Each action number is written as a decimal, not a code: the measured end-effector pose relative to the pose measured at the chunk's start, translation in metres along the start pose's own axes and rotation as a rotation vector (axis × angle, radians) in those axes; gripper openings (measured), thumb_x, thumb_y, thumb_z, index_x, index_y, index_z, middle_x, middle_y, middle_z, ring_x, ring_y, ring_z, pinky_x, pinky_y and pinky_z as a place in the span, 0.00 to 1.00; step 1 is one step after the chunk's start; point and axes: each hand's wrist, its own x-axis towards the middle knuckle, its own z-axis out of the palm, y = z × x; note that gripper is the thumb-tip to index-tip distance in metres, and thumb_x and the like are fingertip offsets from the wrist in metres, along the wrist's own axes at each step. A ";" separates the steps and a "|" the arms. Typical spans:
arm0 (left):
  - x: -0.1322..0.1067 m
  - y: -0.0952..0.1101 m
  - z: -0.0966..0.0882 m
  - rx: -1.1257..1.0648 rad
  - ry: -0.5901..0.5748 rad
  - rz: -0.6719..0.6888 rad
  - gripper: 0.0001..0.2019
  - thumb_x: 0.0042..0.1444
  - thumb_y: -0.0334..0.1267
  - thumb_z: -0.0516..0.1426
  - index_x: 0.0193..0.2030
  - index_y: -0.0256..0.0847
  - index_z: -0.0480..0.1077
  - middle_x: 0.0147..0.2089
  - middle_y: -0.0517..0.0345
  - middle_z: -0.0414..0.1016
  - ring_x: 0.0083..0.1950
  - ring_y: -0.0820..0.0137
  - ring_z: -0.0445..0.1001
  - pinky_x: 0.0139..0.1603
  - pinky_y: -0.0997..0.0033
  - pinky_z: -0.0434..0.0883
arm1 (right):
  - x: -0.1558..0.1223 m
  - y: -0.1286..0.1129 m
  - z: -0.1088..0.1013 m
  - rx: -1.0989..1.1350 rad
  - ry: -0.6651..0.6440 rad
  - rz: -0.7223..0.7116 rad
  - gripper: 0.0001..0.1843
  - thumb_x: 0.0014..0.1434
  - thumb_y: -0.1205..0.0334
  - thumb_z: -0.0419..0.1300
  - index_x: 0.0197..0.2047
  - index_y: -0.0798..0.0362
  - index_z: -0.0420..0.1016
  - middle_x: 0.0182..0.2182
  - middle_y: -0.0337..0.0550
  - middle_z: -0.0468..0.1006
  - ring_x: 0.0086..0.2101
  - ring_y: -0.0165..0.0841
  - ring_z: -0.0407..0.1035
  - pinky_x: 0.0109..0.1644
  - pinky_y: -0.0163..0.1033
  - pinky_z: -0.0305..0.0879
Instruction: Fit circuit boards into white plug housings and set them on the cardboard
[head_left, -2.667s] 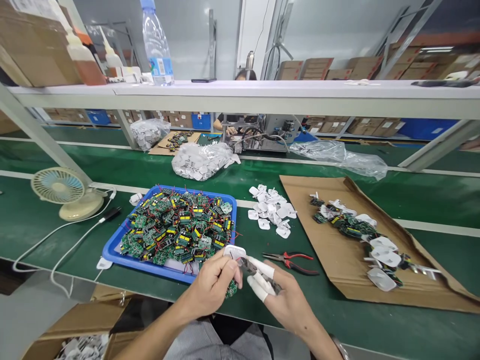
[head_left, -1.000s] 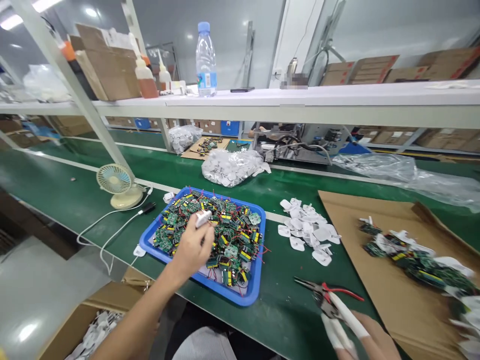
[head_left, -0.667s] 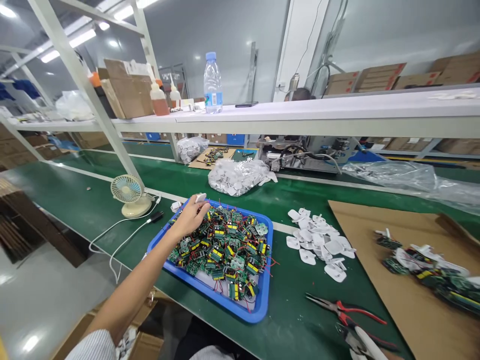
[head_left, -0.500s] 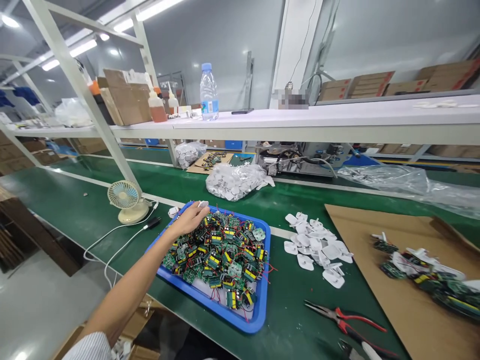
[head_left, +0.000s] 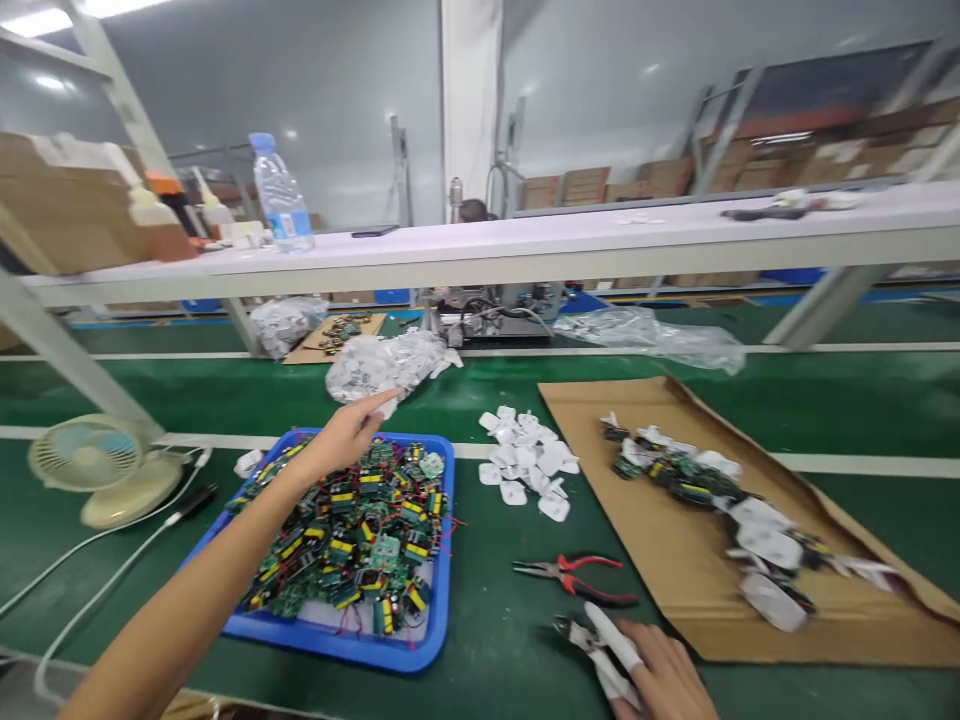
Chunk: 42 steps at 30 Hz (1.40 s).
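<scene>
Presently pinching a blurred white plastic piece with the left hand, above the far rim of the blue tray. Clasping diagonal cutters between white-capped fingers of the right hand, to the right of the tray's near end. Inside the tray, wired circuit boards; right of it, red-handled long-nose pliers and loose white plastic covers; beyond it, a bag of white parts.
</scene>
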 end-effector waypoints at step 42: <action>0.053 0.206 0.208 -1.152 -0.664 -0.125 0.27 0.55 0.60 0.61 0.47 0.36 0.72 0.39 0.49 0.77 0.36 0.67 0.78 0.37 0.67 0.74 | -0.011 -0.028 0.002 0.185 0.122 0.336 0.37 0.55 0.73 0.55 0.68 0.48 0.63 0.44 0.49 0.78 0.39 0.40 0.71 0.45 0.49 0.71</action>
